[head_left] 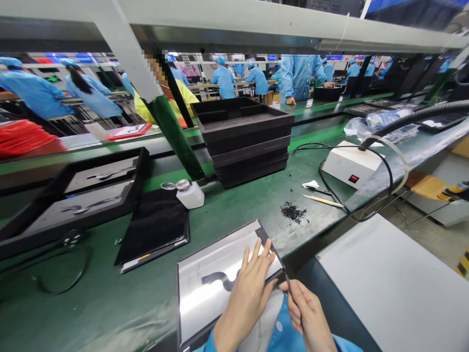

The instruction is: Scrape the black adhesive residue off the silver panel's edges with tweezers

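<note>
Both busy: left hand (249, 281) spread on panel (194, 305), right hand (306, 310) pinching tool (288, 280) at edge. Tool slip may scratch panel.

My sleeves (346, 343) blue. Panel (198, 313) silver-grey, black-edged; ribbon cable (220, 277) dark grey. Counter (242, 203) green. Stacked trays (252, 142) black, bottle (191, 197) white. Scraps (293, 211) black. Machine box (346, 165) white, switch (353, 179) red. Knife handle (328, 200) cream. Floor marking (463, 265) striped yellow and black.

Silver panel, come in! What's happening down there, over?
Left hand spread on silver panel. Right hand gripping thin tool at its edge. Black scraps nearby, on the bench.
</note>
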Tool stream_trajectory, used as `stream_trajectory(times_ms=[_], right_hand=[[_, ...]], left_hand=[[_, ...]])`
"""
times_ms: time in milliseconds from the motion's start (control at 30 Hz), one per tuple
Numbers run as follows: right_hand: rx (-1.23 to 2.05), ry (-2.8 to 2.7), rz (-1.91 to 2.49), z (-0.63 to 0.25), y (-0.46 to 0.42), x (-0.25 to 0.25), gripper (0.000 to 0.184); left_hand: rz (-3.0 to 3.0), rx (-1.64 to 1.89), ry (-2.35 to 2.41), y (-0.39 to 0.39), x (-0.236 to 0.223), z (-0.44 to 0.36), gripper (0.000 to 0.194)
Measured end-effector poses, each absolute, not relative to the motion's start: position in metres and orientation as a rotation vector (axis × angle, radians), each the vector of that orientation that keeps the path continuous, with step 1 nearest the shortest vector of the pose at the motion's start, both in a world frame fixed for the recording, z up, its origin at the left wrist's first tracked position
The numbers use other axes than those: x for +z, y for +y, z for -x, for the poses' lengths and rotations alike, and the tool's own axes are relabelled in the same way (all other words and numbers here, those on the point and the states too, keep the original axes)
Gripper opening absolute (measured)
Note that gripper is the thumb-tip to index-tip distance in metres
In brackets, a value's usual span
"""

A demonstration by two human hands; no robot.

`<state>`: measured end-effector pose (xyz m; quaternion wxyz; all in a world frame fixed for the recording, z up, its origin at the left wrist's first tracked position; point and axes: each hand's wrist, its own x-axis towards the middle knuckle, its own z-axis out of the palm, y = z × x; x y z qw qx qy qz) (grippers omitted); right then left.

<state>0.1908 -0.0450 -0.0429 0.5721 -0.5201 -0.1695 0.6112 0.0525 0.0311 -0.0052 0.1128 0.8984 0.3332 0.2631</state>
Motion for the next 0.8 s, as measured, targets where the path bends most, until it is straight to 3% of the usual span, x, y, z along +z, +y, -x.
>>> stream_trajectory(times_ms=[433,800], right_hand=[[1.479,-0.431,1.203,-0.191,-0.047,-0.018,0.056],[1.504,-0.33,1.202,-0.19,-0.046,-0.042,0.061]], left_hand=[[-2.641,0.773,0.989,0.03,-0.007,-0.053,0.045],[-2.626,0.763,0.991,0.029,-0.007,-0.053,0.044]])
